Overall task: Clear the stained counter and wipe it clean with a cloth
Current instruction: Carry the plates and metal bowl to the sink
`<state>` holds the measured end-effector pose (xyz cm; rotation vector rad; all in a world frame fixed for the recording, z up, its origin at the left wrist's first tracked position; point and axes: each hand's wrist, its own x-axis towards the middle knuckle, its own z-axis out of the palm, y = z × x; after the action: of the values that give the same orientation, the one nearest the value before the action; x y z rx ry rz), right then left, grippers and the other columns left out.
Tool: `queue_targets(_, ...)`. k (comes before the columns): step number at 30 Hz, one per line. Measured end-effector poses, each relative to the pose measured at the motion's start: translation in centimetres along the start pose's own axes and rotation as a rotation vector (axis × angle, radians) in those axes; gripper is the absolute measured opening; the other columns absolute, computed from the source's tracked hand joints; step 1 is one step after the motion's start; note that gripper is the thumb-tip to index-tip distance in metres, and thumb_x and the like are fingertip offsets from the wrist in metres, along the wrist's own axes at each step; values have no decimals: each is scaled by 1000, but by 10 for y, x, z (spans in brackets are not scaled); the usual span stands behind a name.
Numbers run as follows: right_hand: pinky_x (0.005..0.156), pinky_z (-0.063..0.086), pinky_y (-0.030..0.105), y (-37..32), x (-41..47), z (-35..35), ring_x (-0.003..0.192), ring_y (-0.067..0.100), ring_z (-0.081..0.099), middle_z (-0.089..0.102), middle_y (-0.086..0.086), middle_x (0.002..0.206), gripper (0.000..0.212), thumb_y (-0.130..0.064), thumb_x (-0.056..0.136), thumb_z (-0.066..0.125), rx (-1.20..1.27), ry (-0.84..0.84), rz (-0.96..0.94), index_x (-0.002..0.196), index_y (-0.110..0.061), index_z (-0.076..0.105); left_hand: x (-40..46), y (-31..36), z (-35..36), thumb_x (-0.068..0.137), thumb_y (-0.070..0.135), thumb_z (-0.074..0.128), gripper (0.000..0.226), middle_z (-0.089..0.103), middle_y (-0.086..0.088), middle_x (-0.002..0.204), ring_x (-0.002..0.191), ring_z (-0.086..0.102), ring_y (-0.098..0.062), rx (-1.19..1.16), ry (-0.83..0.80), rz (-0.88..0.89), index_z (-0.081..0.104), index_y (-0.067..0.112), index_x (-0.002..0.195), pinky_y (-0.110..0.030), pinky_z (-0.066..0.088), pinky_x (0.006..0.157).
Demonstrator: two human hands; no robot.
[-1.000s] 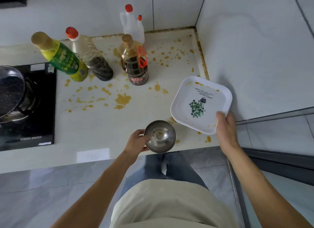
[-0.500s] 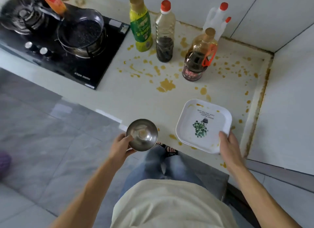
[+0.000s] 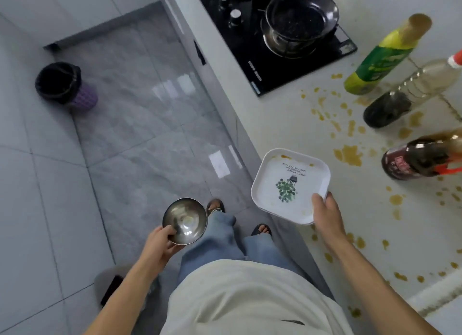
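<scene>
My left hand [image 3: 161,242] grips a small steel bowl [image 3: 185,221] by its rim, held over the grey floor, off the counter. My right hand [image 3: 327,216] holds a white square plate [image 3: 287,182] with a green plant print by its near corner, lifted above the counter's front edge. The pale counter [image 3: 375,209] is spattered with yellow-brown stains. Three bottles stand on it at the right: a green-labelled one [image 3: 377,62], a clear one with dark liquid [image 3: 400,99] and a brown one with a red handle [image 3: 422,159]. No cloth is visible.
A black hob [image 3: 265,67] carries a dark pan [image 3: 301,17] at the top. A purple bin with a black liner [image 3: 66,86] stands on the tiled floor at left. My legs and sandals are below the bowl.
The view has swung left toward the floor. Both hands carried the bowl and plate away from the counter; the bowl is now over the floor and the plate at the counter's edge.
</scene>
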<state>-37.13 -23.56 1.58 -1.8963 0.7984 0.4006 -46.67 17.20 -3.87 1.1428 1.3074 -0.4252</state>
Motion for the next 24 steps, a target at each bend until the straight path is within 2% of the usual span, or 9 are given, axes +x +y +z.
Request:
queue_targets(6, 82, 55, 40, -75, 13, 84, 97, 21, 68, 72, -3, 106, 35, -37, 87, 44, -145, -171, -99, 115, -24, 62, 7, -7, -68, 87, 0, 57, 19, 66, -14, 83, 78, 67, -32, -167, 123, -63, 62, 1, 105, -33, 60, 54)
queue_targets(9, 85, 55, 43, -103, 15, 131, 98, 24, 69, 73, 1, 107, 36, -38, 85, 43, -199, -230, -117, 112, -24, 62, 13, 9, -90, 85, -1, 55, 14, 66, -7, 64, 61, 67, -24, -192, 141, -62, 63, 3, 97, -28, 55, 46)
queue_targets(11, 88, 56, 45, -118, 19, 158, 99, 25, 69, 73, 2, 109, 33, -34, 90, 43, -215, -255, -122, 114, -24, 63, 24, 27, -99, 86, -3, 53, 13, 65, -5, 62, 51, 66, -16, -218, 137, -40, 61, 2, 95, -30, 57, 50)
queue_targets(13, 84, 59, 39, -128, 20, 179, 96, 19, 70, 75, -3, 105, 28, -26, 95, 43, -219, -264, -122, 113, -28, 65, 36, 48, -107, 88, -5, 52, 16, 67, -10, 74, 60, 68, -18, -256, 128, -26, 60, 1, 100, -33, 60, 56)
queue_targets(15, 67, 56, 24, -137, 22, 195, 82, 1, 71, 76, -14, 92, 28, -21, 96, 43, -200, -277, -132, 102, -34, 67, 47, 73, -111, 88, -5, 53, 16, 63, -15, 87, 71, 66, -25, -295, 108, -7, 57, 1, 103, -37, 61, 63)
queue_targets(17, 62, 51, 21, -148, 23, 207, 76, -3, 69, 75, -17, 87, 32, -17, 98, 43, -201, -275, -118, 95, -37, 68, 58, 101, -111, 88, -4, 53, 13, 61, -14, 88, 73, 65, -26, -314, 104, 21, 55, 4, 98, -36, 62, 63)
queue_targets(20, 71, 55, 31, -163, 35, 221, 88, 9, 72, 75, -10, 99, 34, -17, 99, 43, -236, -261, -92, 97, -41, 68, 75, 148, -107, 87, -3, 53, 12, 65, -11, 85, 76, 67, -26, -350, 68, 52, 56, 5, 96, -35, 63, 64)
queue_targets(22, 87, 58, 43, -175, 48, 230, 101, 24, 70, 74, 1, 109, 29, -22, 98, 43, -269, -245, -79, 114, -32, 66, 88, 183, -102, 88, -2, 53, 14, 66, -10, 86, 79, 67, -25, -363, 34, 64, 58, 5, 99, -34, 63, 66)
queue_targets(24, 98, 55, 52, -190, 66, 240, 108, 30, 67, 73, 4, 116, 38, -27, 96, 43, -293, -245, -72, 128, -26, 61, 103, 218, -98, 88, -3, 52, 17, 67, -10, 89, 81, 67, -25, -368, 20, 79, 60, 5, 101, -34, 63, 67)
